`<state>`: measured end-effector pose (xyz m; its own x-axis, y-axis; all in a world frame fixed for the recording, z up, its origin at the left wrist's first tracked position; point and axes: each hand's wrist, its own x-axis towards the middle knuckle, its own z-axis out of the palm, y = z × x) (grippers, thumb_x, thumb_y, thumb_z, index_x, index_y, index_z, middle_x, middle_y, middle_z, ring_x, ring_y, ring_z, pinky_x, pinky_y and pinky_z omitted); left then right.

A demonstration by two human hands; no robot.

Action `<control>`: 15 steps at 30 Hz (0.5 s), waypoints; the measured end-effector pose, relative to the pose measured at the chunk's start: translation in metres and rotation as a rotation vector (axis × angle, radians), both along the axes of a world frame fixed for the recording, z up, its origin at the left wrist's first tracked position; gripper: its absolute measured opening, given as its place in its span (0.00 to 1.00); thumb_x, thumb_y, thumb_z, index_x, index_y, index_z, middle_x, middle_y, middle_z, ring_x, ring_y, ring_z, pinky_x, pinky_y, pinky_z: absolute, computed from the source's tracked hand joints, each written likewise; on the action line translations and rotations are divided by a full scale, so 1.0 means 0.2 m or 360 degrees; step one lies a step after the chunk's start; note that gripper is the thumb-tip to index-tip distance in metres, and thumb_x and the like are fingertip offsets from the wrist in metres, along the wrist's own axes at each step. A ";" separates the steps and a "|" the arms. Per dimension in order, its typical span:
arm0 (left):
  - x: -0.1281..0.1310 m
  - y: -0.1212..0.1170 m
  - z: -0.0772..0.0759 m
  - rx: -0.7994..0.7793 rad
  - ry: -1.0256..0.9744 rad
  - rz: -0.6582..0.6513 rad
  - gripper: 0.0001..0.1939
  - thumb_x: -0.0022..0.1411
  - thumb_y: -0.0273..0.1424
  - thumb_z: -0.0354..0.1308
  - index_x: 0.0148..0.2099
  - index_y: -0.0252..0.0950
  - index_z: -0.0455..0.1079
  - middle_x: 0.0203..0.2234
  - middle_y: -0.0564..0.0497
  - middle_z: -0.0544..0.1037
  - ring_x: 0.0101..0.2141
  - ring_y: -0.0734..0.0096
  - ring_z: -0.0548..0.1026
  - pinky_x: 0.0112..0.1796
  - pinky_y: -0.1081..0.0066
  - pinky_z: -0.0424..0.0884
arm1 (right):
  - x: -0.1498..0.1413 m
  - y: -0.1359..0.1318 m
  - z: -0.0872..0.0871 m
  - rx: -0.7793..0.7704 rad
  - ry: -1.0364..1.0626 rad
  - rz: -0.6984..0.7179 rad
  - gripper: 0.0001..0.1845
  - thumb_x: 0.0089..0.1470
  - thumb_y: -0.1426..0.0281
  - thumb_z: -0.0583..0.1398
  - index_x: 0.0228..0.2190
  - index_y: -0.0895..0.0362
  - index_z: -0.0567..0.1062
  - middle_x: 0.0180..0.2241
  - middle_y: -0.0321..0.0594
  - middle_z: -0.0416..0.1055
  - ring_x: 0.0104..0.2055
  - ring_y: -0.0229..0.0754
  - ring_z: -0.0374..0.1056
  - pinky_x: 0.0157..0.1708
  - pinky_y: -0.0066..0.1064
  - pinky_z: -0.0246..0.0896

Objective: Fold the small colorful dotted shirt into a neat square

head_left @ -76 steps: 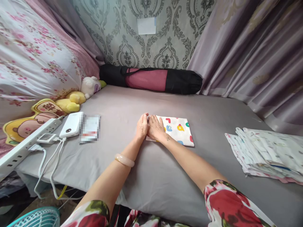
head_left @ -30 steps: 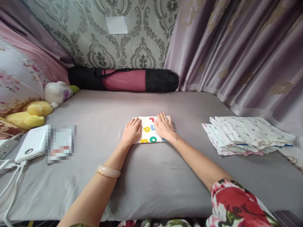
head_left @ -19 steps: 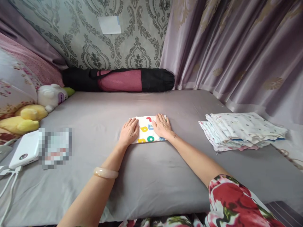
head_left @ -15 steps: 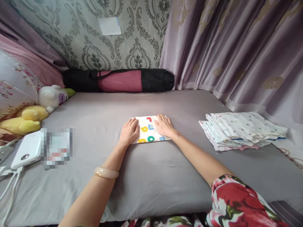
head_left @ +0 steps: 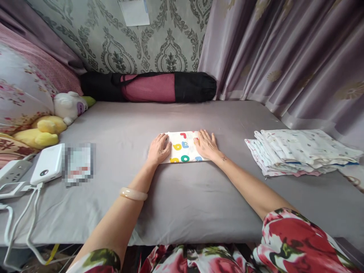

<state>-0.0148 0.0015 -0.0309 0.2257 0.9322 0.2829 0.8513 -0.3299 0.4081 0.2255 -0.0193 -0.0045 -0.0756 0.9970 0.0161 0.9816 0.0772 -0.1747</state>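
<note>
A folded white cloth (head_left: pixel 185 148) printed with colourful letters lies flat in the middle of the grey sheet (head_left: pixel 199 204). My left hand (head_left: pixel 159 148) rests flat on its left end, fingers stretched forward. On the right end lies my right hand (head_left: pixel 207 145), palm down with the fingers spread. Both hands press on the cloth from above, and neither grips it. Off to the right sits a stack of folded cloths (head_left: pixel 301 149) with small prints.
A black and pink rolled bag (head_left: pixel 150 88) lies along the back by the wall. At the left are a white power bank (head_left: pixel 48 163), a power strip (head_left: pixel 14 170), cables (head_left: pixel 31 216), a blurred-out item (head_left: pixel 79 165) and plush toys (head_left: pixel 69 106). Curtains (head_left: pixel 256 53) hang at the right.
The camera view has tilted down and shifted a little left. Both hands remain flat on the cloth's ends; the right-hand fingers look slightly more spread.
</note>
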 end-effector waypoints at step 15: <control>0.00 -0.01 0.00 -0.0016 0.0022 0.0015 0.21 0.67 0.38 0.47 0.60 0.40 0.64 0.61 0.45 0.67 0.63 0.60 0.62 0.62 0.59 0.59 | -0.10 -0.13 0.04 0.0119 -0.0077 0.0118 0.34 0.68 0.60 0.40 0.66 0.68 0.52 0.69 0.52 0.42 0.71 0.50 0.36 0.67 0.51 0.27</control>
